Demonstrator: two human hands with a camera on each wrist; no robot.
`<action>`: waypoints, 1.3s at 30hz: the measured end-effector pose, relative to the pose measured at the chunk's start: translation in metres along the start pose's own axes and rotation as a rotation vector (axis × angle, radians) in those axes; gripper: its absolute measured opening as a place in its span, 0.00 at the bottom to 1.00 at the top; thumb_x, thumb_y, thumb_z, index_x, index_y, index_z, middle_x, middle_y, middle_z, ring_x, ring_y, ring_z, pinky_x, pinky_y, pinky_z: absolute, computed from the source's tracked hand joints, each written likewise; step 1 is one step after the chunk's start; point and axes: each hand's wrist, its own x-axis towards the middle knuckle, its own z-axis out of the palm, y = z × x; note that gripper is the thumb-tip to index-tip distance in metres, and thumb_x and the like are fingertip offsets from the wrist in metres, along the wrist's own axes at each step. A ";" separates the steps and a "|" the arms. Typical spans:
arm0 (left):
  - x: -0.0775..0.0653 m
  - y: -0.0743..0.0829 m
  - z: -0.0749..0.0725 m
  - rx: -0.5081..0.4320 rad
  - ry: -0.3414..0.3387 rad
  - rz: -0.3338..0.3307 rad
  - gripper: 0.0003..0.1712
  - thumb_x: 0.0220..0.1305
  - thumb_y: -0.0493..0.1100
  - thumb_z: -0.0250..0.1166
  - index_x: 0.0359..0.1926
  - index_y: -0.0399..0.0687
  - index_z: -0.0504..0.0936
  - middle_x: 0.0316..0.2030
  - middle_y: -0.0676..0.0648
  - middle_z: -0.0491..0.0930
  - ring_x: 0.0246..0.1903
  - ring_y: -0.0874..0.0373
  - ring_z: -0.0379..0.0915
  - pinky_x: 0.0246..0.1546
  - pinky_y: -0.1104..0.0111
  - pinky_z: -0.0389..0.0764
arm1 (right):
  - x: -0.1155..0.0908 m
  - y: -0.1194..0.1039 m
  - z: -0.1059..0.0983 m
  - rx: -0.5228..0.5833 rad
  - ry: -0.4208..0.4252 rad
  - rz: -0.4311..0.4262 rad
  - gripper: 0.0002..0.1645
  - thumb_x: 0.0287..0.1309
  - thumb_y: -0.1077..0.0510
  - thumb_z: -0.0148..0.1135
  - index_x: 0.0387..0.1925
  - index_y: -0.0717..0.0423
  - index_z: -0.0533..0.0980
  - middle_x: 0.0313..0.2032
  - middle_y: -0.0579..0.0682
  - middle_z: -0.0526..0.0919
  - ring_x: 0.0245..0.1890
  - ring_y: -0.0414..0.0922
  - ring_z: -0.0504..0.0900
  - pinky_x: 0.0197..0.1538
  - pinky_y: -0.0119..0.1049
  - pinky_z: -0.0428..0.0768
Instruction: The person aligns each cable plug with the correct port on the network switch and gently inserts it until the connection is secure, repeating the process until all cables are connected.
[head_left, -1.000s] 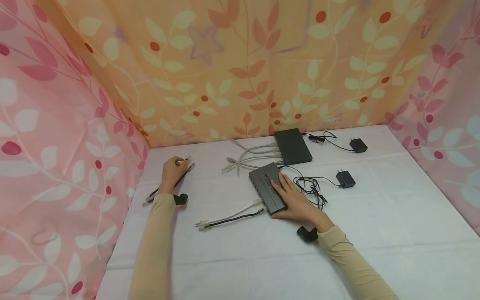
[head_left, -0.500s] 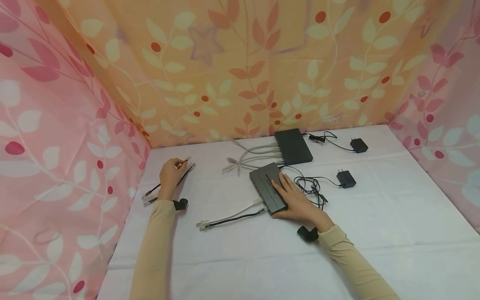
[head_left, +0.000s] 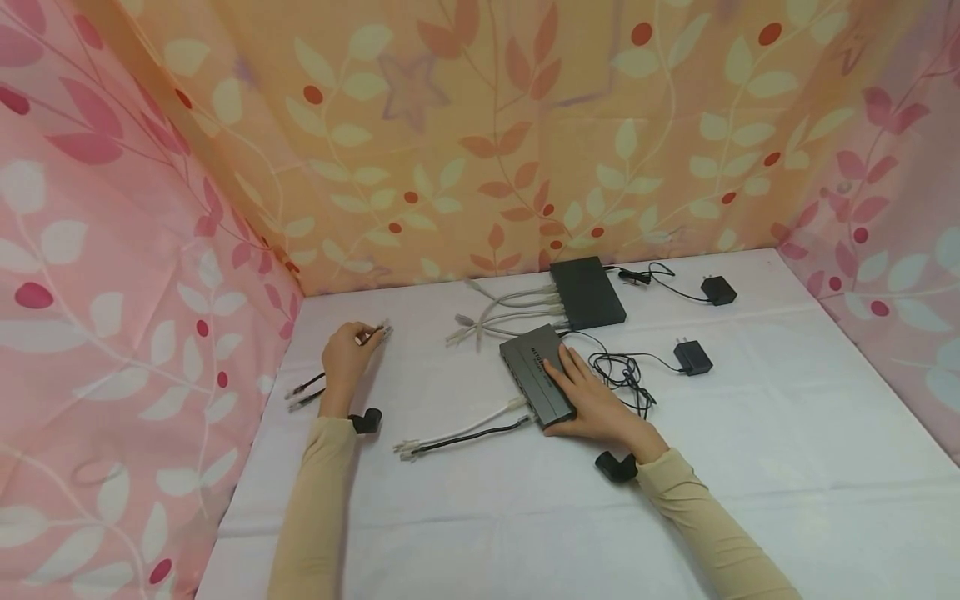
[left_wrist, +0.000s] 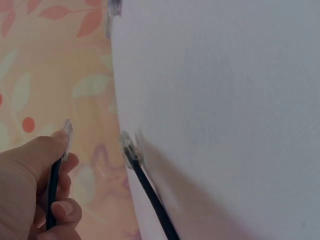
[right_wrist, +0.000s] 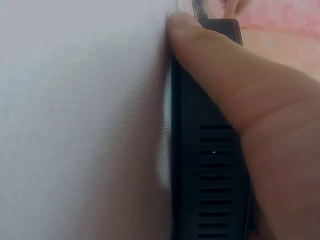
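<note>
My left hand (head_left: 347,360) pinches a black network cable (left_wrist: 52,190) just behind its clear plug (left_wrist: 68,131), between thumb and forefinger. The cable's other end (head_left: 303,387) sticks out on the far side of the hand. A second black cable (left_wrist: 152,200) lies beside it on the table, its clear plug near my fingers. My right hand (head_left: 588,404) holds the grey network switch (head_left: 531,354), fingers over its top and right edge. In the right wrist view the thumb (right_wrist: 220,65) lies against the slotted side. A white cable (head_left: 468,429) and a black cable (head_left: 480,435) are plugged into the switch's left side.
Behind stands a black box (head_left: 587,292) with several grey cables (head_left: 510,308) plugged in. Two black power adapters (head_left: 718,290) lie at the right, with a coiled cord (head_left: 626,375) near my right hand. Patterned cloth walls (head_left: 480,150) enclose the white table (head_left: 480,533).
My left hand lowers slightly toward me and right with the cable, bringing its plug close to the second cable's plug. The right hand and the switch stay put.
</note>
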 end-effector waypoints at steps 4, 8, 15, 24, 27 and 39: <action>-0.007 0.006 0.002 -0.006 -0.007 0.020 0.13 0.56 0.51 0.67 0.35 0.47 0.85 0.27 0.47 0.78 0.25 0.53 0.72 0.23 0.64 0.67 | 0.000 -0.001 0.000 0.004 0.000 0.001 0.66 0.39 0.31 0.68 0.71 0.54 0.47 0.71 0.63 0.37 0.70 0.61 0.38 0.62 0.62 0.58; -0.014 0.013 0.002 -0.014 -0.016 0.034 0.13 0.56 0.52 0.67 0.34 0.47 0.84 0.27 0.47 0.78 0.25 0.53 0.73 0.24 0.64 0.68 | 0.000 -0.001 0.000 0.009 0.003 0.002 0.66 0.38 0.31 0.69 0.71 0.54 0.47 0.71 0.63 0.37 0.71 0.61 0.38 0.61 0.62 0.58; -0.024 0.020 0.007 -0.073 0.002 0.111 0.13 0.56 0.50 0.67 0.34 0.46 0.85 0.25 0.48 0.77 0.25 0.54 0.74 0.24 0.63 0.71 | 0.000 -0.001 0.000 0.010 -0.001 0.003 0.66 0.38 0.31 0.69 0.71 0.54 0.47 0.71 0.63 0.37 0.70 0.61 0.37 0.62 0.62 0.58; -0.034 0.030 0.014 -0.134 0.020 0.177 0.10 0.54 0.47 0.69 0.32 0.45 0.84 0.24 0.50 0.75 0.24 0.55 0.75 0.24 0.64 0.72 | 0.000 0.000 0.000 0.009 -0.004 0.009 0.66 0.38 0.31 0.68 0.72 0.53 0.47 0.71 0.62 0.37 0.71 0.61 0.37 0.61 0.63 0.59; -0.037 0.033 0.015 -0.133 -0.001 0.184 0.10 0.55 0.48 0.69 0.33 0.46 0.84 0.24 0.50 0.75 0.24 0.56 0.74 0.23 0.66 0.71 | 0.000 0.000 0.000 0.008 -0.005 0.004 0.67 0.38 0.30 0.68 0.72 0.53 0.47 0.71 0.62 0.37 0.71 0.61 0.37 0.61 0.62 0.58; -0.046 0.046 0.014 -0.114 -0.138 0.256 0.11 0.56 0.50 0.67 0.35 0.48 0.84 0.22 0.52 0.75 0.22 0.61 0.69 0.23 0.68 0.69 | -0.001 0.002 0.002 0.030 -0.005 -0.008 0.67 0.39 0.30 0.68 0.72 0.54 0.46 0.71 0.63 0.36 0.70 0.62 0.37 0.63 0.62 0.55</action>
